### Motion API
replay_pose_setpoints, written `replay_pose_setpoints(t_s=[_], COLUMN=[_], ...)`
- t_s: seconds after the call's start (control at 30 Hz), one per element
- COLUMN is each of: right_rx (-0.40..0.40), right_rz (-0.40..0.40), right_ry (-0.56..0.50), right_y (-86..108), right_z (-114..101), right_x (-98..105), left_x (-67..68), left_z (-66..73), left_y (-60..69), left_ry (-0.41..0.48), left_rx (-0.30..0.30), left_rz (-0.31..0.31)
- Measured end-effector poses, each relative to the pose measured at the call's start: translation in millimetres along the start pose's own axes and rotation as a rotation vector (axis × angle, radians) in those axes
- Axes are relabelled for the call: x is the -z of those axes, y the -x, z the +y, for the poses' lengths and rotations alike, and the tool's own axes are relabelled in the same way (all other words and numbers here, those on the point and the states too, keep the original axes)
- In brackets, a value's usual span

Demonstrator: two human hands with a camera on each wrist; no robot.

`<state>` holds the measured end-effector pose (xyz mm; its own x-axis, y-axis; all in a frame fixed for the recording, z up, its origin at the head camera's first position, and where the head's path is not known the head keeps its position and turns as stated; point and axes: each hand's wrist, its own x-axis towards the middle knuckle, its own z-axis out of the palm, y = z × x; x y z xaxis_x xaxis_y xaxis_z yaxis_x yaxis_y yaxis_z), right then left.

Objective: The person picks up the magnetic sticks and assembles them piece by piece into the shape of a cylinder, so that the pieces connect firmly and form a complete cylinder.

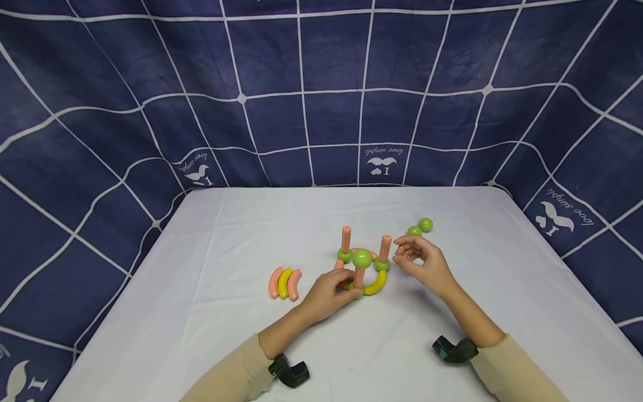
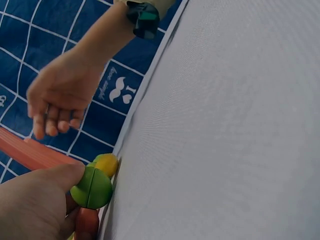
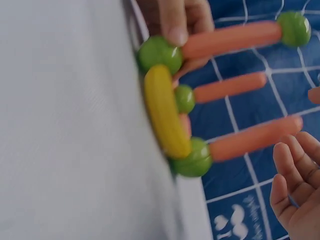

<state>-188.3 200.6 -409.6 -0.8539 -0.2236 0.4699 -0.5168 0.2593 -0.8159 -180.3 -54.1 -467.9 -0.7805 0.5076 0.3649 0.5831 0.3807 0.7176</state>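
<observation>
A person's left hand [image 1: 326, 293] grips the base of a toy frame [image 1: 375, 285] on a white-covered table [image 1: 226, 335].
The left thumb and fingers pinch a green ball [image 2: 92, 187] at the foot of the near pink post [image 1: 359, 277], topped by another green ball; the right hand [image 1: 424, 265], fingers loosely bent, is near the right pink post [image 1: 384, 248] but apart from it. Two loose green balls [image 1: 425, 225] lie beyond; three curved pieces [image 1: 284, 283] lie left of the frame.
</observation>
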Motion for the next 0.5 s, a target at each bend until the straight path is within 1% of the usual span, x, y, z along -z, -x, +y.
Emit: replay_pose_setpoints(t_s=[0.13, 0.2, 0.27, 0.33, 0.4, 0.5], right_rx=[-0.113, -0.168, -0.209, -0.226, -0.223, -0.216], right_rz=[-0.008, -0.036, -0.072, -0.105, -0.123, -0.127], right_ry=[0.061, 0.098, 0.13, 0.147, 0.148, 0.146], right_y=[-2.4, -4.1, -6.0, -8.1, -10.1, -12.5], right_z=[15, 17, 15, 11, 7, 19], right_x=[0, -2, -5, -9, -12, -18], left_x=[0.2, 0.1, 0.3, 0.2, 0.4, 1.4], left_z=[-0.7, -1.1, -0.9, -0.8, -0.5, 0.1], left_y=[-0.4, -0.5, -0.7, -0.8, -0.9, -0.1], left_ry=[-0.001, -0.003, -0.006, -0.007, -0.004, -0.001], left_rx=[-0.011, -0.007, 0.004, 0.007, 0.005, -0.009], left_rz=[0.001, -0.003, -0.01, -0.015, -0.018, -0.013])
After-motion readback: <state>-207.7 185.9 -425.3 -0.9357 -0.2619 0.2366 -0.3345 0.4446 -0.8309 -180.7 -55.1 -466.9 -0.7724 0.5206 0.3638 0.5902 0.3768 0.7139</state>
